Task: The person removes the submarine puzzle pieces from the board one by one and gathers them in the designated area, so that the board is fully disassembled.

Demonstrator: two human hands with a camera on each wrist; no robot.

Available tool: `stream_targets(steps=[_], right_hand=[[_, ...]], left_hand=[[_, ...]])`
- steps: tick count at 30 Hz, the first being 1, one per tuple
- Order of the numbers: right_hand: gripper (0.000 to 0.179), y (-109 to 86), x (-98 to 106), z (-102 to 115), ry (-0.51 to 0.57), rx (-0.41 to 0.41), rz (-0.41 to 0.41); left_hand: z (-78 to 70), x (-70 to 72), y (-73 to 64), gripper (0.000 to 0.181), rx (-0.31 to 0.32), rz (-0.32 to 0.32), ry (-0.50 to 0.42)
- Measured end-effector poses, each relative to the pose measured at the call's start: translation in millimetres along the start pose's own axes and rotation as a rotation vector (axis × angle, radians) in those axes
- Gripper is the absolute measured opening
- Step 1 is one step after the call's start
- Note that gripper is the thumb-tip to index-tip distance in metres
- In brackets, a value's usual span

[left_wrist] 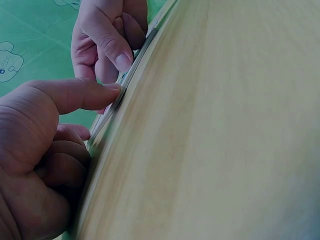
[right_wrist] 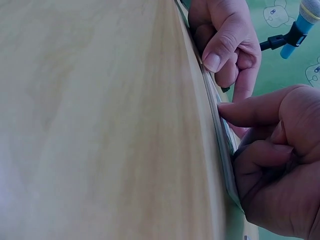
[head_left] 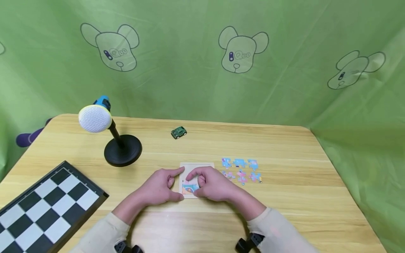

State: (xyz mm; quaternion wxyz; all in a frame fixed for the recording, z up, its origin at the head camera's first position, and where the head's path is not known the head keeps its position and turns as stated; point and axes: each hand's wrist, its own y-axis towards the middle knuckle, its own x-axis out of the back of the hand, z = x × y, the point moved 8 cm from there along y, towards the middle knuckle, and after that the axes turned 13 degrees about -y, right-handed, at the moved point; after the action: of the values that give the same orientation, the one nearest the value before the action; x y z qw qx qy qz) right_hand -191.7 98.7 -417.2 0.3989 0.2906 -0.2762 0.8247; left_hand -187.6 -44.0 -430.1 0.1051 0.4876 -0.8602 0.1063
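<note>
A small white puzzle board point(head_left: 205, 164) lies on the table in front of me, with colourful puzzle pieces point(head_left: 189, 189) in its lower part. My left hand point(head_left: 159, 186) grips the board's left side, forefinger near the upper corner and thumb at the lower one. Over the board's right half, my right hand point(head_left: 215, 184) bends its forefinger and thumb around a puzzle piece at the bottom; the palm hides part of the board. Both thumbs touch the board's near edge in the left wrist view, where the board point(left_wrist: 137, 62) shows almost edge-on.
Several loose puzzle pieces point(head_left: 240, 163) lie in two rows right of the board. Behind stands a green toy car point(head_left: 179, 132). At the left are a toy microphone point(head_left: 95, 118) on a black stand point(head_left: 122, 151) and a checkered board point(head_left: 47, 207). A green curtain point(head_left: 190, 88) hangs beyond the table.
</note>
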Motion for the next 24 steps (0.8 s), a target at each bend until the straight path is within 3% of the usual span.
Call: stream_targets(steps=[24], right_hand=[[0.037, -0.4, -0.6, -2.6, 0.089, -0.017, -0.008]], left_hand=[[0.0, -0.1, 0.3, 0.085, 0.007, -0.011, -0.006]])
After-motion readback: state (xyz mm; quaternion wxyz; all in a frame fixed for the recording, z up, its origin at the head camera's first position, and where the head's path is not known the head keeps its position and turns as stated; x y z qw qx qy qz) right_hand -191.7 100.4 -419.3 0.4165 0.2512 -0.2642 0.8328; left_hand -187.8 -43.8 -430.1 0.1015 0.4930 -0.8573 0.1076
